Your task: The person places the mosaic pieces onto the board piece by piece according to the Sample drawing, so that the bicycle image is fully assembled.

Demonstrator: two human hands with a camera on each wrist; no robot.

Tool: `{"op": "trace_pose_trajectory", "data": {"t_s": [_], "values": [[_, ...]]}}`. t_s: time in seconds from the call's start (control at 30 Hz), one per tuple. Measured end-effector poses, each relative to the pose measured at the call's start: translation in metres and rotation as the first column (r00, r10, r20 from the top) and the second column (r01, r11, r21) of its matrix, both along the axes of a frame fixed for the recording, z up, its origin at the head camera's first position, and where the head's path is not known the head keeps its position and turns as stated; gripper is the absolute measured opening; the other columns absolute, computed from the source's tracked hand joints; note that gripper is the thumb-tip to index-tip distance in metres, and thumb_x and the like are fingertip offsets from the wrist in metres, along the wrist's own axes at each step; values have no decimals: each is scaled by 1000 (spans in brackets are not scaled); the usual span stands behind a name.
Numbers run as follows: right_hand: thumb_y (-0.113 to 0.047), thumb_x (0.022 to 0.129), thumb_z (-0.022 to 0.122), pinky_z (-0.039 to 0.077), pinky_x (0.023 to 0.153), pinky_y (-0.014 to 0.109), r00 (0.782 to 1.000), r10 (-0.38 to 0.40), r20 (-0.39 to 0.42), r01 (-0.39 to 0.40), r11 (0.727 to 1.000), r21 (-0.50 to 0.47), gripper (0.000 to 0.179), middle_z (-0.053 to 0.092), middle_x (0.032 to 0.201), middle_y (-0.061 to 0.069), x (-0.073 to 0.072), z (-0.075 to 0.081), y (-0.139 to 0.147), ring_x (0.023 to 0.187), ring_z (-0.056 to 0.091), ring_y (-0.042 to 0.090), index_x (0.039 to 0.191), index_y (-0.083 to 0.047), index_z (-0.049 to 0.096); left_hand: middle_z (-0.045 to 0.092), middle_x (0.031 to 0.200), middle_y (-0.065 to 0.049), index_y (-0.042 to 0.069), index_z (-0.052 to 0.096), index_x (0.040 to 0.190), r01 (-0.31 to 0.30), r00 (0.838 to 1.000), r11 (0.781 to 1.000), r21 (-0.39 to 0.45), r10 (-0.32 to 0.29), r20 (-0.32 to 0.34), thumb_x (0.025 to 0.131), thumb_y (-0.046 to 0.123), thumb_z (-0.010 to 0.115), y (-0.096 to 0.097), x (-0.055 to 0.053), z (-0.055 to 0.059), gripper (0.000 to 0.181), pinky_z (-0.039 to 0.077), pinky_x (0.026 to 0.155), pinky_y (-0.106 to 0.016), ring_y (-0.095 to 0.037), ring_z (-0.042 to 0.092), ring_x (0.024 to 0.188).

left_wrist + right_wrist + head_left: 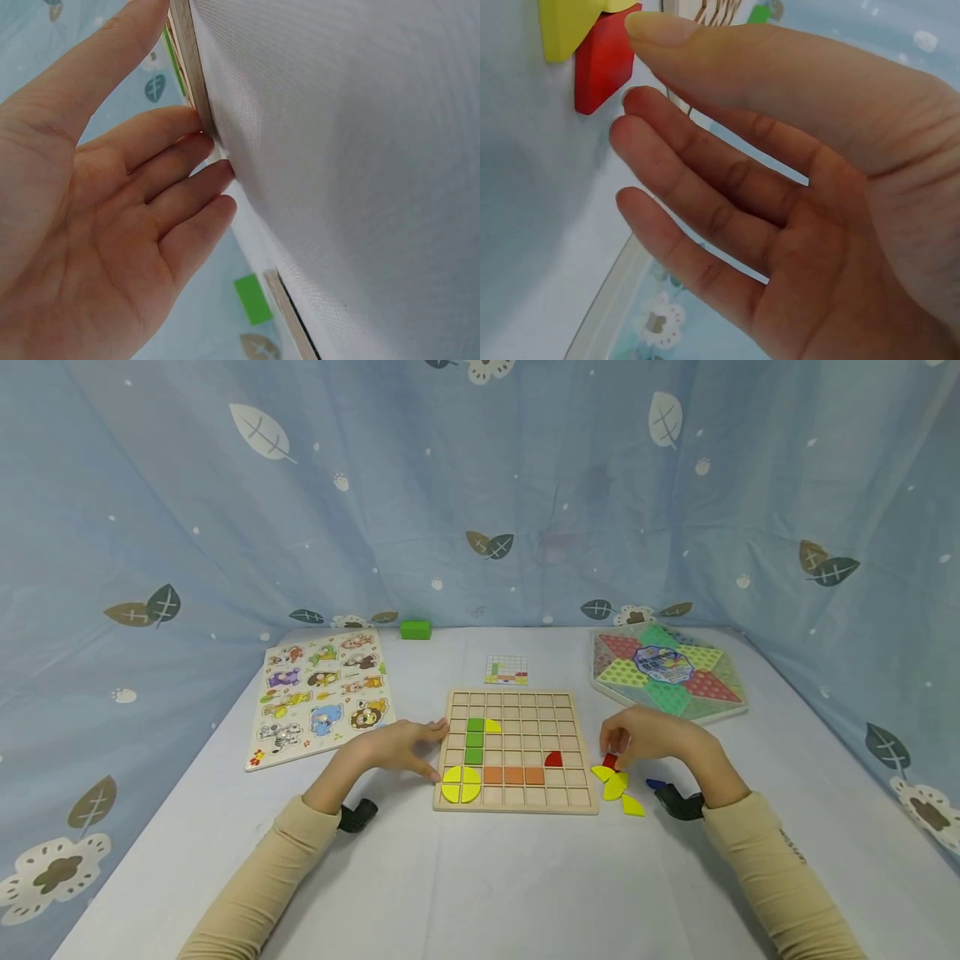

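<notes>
My left hand rests at the left edge of a wooden grid board, thumb and fingers spread and fairly straight. In the left wrist view, fingertips meet the board's side. On the grid lie green squares, orange squares, a yellow circle of quarter pieces, a single yellow quarter and a red quarter. Right of the board, my right hand has its thumb against a red piece. The index fingertip is hidden, so a pinch cannot be confirmed. Several yellow pieces lie beside it.
A small pattern card lies behind the board. An animal puzzle board is at the left, a star-patterned game board at the back right. A green block stands at the back. A blue piece lies under the right wrist.
</notes>
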State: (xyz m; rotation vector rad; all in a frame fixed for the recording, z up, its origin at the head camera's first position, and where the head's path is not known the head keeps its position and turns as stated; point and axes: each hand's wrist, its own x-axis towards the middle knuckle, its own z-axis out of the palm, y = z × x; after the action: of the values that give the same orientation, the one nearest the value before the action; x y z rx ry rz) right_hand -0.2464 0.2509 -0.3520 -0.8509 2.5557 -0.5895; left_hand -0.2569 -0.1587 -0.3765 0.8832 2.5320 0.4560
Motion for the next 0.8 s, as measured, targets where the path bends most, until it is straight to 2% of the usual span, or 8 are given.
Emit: {"op": "trace_pose_trajectory", "data": {"t_s": [0.4,0.57,0.8], "values": [[-3,75,80,50,66,27,999,-37,9,36,999,30,20,62,80,0,-1,-5,0,71,54,13,89,-8,65,24,155,-10,3,33,149,-5,1000,1000,3,5,-2,81,37,76,0,0,0,87,24,113,-45,-28,24,142],[-1,76,77,51,67,28,999,-44,-18,44,999,20,20,62,81,1,-3,-7,1,72,54,14,91,-8,65,24,155,-10,3,32,149,-7,1000,1000,-1,7,-1,81,37,76,0,1,1,87,24,113,-44,-27,23,142],[-6,76,81,50,68,28,998,-40,-53,40,999,17,22,61,81,0,-6,-12,1,74,53,14,92,-9,66,24,156,-10,4,32,149,-10,1000,1000,0,10,3,81,38,76,0,1,1,88,23,114,-45,-27,23,143]]}}
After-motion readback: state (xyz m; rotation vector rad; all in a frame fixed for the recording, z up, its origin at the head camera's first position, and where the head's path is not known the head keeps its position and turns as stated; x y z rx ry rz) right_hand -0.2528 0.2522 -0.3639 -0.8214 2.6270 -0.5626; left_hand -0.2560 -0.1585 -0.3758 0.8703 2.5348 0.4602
